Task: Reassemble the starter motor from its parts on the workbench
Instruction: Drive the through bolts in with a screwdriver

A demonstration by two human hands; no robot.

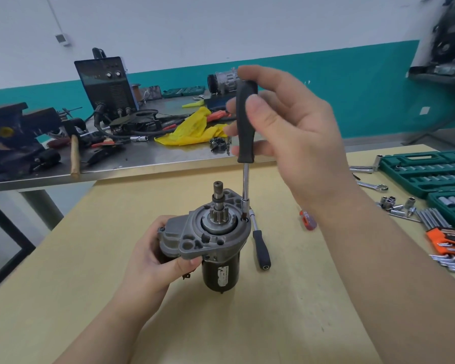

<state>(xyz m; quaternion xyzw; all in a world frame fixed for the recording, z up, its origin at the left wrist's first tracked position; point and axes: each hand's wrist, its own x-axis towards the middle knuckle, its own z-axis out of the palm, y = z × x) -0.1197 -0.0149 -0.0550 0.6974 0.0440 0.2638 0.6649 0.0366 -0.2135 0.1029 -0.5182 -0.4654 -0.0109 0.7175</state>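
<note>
A workshop with a teal-banded wall and a cluttered steel bench behind; in front, a pale wooden counter [286,298] carries the work. The starter motor [216,243] stands upright near the middle of the counter, pinion shaft up. The left hand [153,261] grips its solenoid side, fingers wrapped round the housing. The right hand [289,124] holds the nut driver [245,143] by its black handle, thumb and fingertips pinching it lightly, the socket seated on a fastener at the flange's right rim. The step looks like running down a through bolt. To do it well, keep the shaft vertical over the bolt, spin with light fingertip turns until it seats, and brace the housing firmly against twisting. A second driver [260,245] lies just beside the motor, toward the right edge.
</note>
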